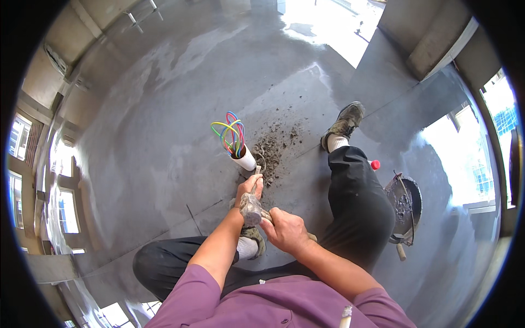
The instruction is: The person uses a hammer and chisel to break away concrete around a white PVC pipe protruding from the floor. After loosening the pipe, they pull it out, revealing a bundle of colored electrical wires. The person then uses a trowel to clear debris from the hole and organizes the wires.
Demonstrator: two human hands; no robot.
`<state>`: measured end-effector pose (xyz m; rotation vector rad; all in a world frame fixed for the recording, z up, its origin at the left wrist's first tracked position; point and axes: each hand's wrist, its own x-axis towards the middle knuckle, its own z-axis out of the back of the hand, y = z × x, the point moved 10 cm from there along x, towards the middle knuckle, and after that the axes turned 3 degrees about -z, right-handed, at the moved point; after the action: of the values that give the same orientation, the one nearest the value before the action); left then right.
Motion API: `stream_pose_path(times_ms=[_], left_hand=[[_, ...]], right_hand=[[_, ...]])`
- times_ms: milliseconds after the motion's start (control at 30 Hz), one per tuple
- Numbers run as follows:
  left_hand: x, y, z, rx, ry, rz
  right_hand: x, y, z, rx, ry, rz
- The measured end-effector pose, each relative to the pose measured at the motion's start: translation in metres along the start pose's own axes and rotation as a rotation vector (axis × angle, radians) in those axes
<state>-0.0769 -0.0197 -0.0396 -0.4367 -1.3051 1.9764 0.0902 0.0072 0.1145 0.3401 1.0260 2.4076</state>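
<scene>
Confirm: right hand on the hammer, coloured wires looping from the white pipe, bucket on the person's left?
Wrong side: the head view shows the bucket on the person's right. The right hand is on the hammer and coloured wires loop from the white pipe, as stated.

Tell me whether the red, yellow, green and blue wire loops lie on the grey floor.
No, the wire loops stick out of the white round pipe near the left hand.

I see a grimy bucket (417, 201) on the grey floor (147, 164), near a red cap (374, 164). Windows (21, 134) show far left.
</scene>
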Motion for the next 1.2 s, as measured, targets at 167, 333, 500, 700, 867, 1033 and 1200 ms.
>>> stream_pose_path(times_ms=[167,333,500,700,867,1033,1200], left_hand=[[0.002,-0.008,0.001,0.001,0.004,0.014],[-0.005,0.005,0.003,0.062,-0.005,-0.029],[0.002,-0.004,-0.003,-0.041,0.028,0.054],[0.004,-0.004,0.005,0.083,-0.027,-0.021],[0.002,-0.012,0.002,0.062,-0.040,-0.051],[0.001,-0.004,0.005,0.116,-0.094,-0.117],[-0.004,-0.011,-0.003,0.096,-0.011,-0.017]], right_hand=[[-0.002,0.010,0.008,0.045,-0.039,0.134],[0.005,-0.015,-0.012,-0.075,-0.010,-0.037],[-0.004,0.019,0.015,0.005,-0.037,0.304],[0.003,-0.007,-0.007,-0.146,-0.008,0.042],[0.006,-0.018,-0.013,-0.113,0.019,-0.003],[0.004,0.000,0.011,-0.088,-0.070,0.121],[0.001,-0.033,-0.026,-0.197,0.076,-0.068]])
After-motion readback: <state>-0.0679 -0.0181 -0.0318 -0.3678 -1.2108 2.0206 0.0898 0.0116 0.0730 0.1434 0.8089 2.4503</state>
